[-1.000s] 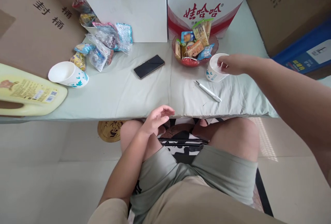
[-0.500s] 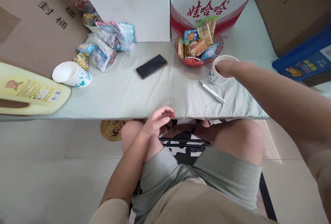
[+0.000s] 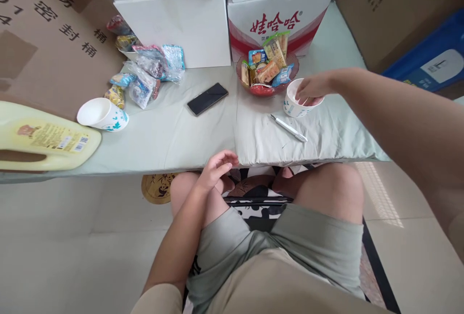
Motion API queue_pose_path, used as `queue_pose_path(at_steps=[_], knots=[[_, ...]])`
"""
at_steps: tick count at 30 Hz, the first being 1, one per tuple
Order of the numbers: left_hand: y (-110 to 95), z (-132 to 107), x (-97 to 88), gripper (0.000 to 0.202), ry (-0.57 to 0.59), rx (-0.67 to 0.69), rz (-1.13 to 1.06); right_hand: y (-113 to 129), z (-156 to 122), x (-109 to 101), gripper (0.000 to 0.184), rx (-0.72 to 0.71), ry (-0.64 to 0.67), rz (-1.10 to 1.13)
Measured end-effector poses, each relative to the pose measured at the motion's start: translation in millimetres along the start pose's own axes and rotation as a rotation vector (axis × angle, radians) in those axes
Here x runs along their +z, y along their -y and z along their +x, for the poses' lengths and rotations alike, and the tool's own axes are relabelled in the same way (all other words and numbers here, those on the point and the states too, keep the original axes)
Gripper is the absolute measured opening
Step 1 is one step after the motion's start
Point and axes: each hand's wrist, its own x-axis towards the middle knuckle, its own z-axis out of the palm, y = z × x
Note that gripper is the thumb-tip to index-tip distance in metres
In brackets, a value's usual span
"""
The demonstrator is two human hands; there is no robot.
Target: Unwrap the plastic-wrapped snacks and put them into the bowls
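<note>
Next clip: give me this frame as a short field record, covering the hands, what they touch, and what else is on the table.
view: head camera, person seated at a cloth-covered table
right hand: at the rim of the paper cup; grip unclear
left hand: open, holding nothing, by the table's front edge
near the cup: white pen, red bowl of snack packets
elsewhere: phone, second cup at left, yellow jug, loose snack bags, cartons behind

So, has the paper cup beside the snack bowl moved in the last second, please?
No: the paper cup keeps its spot right of the snack bowl, behind the pen.
</note>
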Motion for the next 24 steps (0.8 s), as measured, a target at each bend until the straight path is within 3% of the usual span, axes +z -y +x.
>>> queue_pose_path(at_steps=[3, 6, 8, 9, 10, 12, 15, 18, 24], knots=[[-1.1, -2.5, -0.7, 0.038, -0.007, 0.014, -0.007, 3.8, -39.4, -1.9, 0.045, -0.049, -0.355, 0.09], [-2.0, -1.6, 1.9, 0.037, 0.005, 0.036, -0.015, 3.2, -86.4, 44.7, 0.041, -0.252, -0.775, 0.324], [-0.8, 0.6, 4.6, 0.035, -0.012, 0.059, -0.004, 1.8, -111.9, 93.3, 0.043, -0.31, -0.707, 0.349], [0.3, 1.8, 5.6, 0.032, -0.058, 0.082, 0.016, 1.6, -121.1, 117.1, 0.043, -0.37, -0.59, 0.351], [1.6, 2.9, 5.9, 0.028, -0.132, 0.116, 0.048, 1.8, -127.8, 137.9, 0.042, -0.438, -0.488, 0.351], [3.1, 4.4, 3.3, 0.02, -0.335, 0.199, 0.142, 3.6, -134.0, 166.4, 0.04, -0.498, -0.403, 0.295], [-0.9, 5.1, -11.8, 0.019, -0.578, 0.293, 0.271, 7.3, -132.8, 177.1, 0.038, -0.465, -0.381, 0.198], [-13.8, 8.3, -39.7, 0.018, -0.688, 0.308, 0.363, 9.0, -130.5, 172.1, 0.038, -0.412, -0.36, 0.137], [-51.0, 36.9, -123.6, 0.009, -0.819, 0.234, 0.805, 9.7, -130.9, 175.5, 0.043, -0.371, -0.318, -0.032]])
